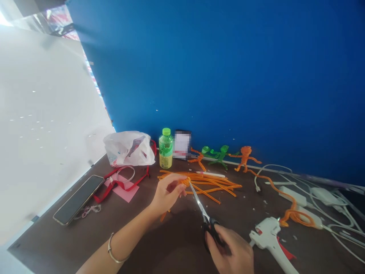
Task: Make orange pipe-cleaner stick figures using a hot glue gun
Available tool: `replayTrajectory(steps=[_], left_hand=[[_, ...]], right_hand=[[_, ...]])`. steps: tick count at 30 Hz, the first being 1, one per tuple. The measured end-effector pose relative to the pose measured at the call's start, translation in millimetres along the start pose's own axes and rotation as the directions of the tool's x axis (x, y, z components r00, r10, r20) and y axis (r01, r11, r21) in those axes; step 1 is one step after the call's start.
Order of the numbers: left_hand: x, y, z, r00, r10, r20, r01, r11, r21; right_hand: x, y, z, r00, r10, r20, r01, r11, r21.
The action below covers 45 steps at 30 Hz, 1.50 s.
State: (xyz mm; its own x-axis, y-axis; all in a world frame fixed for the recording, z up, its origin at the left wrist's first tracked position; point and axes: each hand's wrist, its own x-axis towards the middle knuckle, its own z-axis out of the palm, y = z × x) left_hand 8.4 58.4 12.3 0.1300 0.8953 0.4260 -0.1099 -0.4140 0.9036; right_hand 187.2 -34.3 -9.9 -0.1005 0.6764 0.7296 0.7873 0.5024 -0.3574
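Our left hand (168,194) pinches a small orange pipe cleaner (186,181) between thumb and fingers; our right hand (229,249) curls closed around black-handled scissors (200,203), their tips just beside it.

My left hand (168,194) pinched an orange pipe cleaner (186,182); my right hand (228,247) gripped scissors (200,205), tips at it. Loose orange stems (213,186) lay just beside; hot glue gun (268,238) lay right.

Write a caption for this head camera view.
Left hand pinches orange pipe cleaner while right hand holds scissors to it, beside a glue gun.
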Motion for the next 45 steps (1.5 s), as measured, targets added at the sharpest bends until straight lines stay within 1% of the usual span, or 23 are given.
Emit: replayTrajectory(steps=[6, 12, 15, 20, 24, 28, 31, 36, 39, 41, 45], left_hand=[[-0.2, -3.6, -2.0, 0.999, 0.051, 0.019, -0.051, 0.999, -0.017], [-0.8, -5.0, -2.3, 0.996, 0.088, 0.025, -0.088, 0.996, 0.000], [-0.8, -4.8, -2.1, 0.995, 0.093, 0.025, -0.093, 0.996, 0.003], [-1.1, -6.4, -1.9, 0.996, 0.083, 0.017, -0.083, 0.996, 0.012], [-1.3, -7.6, -1.6, 0.996, 0.092, 0.009, -0.092, 0.996, 0.009], [-1.4, -6.8, -1.4, 0.994, 0.105, 0.011, -0.105, 0.994, 0.004], [-1.5, -5.4, -1.3, 0.994, 0.110, 0.015, -0.110, 0.994, 0.007], [-2.1, -4.5, -1.2, 0.996, 0.095, 0.005, -0.095, 0.995, 0.021], [-2.6, -5.8, -0.8, 0.995, 0.099, 0.004, -0.099, 0.995, 0.029], [-2.8, -6.7, -0.5, 0.994, 0.107, 0.004, -0.107, 0.993, 0.041], [-2.7, -7.0, -0.2, 0.993, 0.119, 0.001, -0.119, 0.991, 0.066]], right_hand=[[-0.9, 2.7, -0.1, 0.999, -0.048, -0.026, 0.047, 0.999, -0.013], [-2.1, 3.3, 1.4, 1.000, -0.020, -0.015, 0.020, 1.000, -0.024], [-2.8, 3.4, 1.9, 0.999, -0.039, -0.022, 0.038, 0.998, -0.054], [-3.0, 3.4, 0.6, 0.998, -0.067, -0.019, 0.063, 0.983, -0.170], [-2.3, 3.4, 0.0, 0.991, -0.106, -0.077, 0.093, 0.984, -0.152], [-2.4, 2.8, 1.2, 0.994, -0.094, -0.060, 0.083, 0.983, -0.162], [-2.1, 2.2, 1.4, 0.994, -0.098, -0.052, 0.086, 0.976, -0.199], [0.5, 1.5, -0.3, 0.985, -0.168, -0.040, 0.147, 0.936, -0.319], [1.2, 1.5, -1.0, 0.983, -0.182, -0.039, 0.154, 0.912, -0.380], [1.0, 1.7, -1.2, 0.984, -0.172, -0.050, 0.140, 0.913, -0.384], [-0.1, 2.3, -1.9, 0.983, -0.170, -0.065, 0.139, 0.932, -0.335]])
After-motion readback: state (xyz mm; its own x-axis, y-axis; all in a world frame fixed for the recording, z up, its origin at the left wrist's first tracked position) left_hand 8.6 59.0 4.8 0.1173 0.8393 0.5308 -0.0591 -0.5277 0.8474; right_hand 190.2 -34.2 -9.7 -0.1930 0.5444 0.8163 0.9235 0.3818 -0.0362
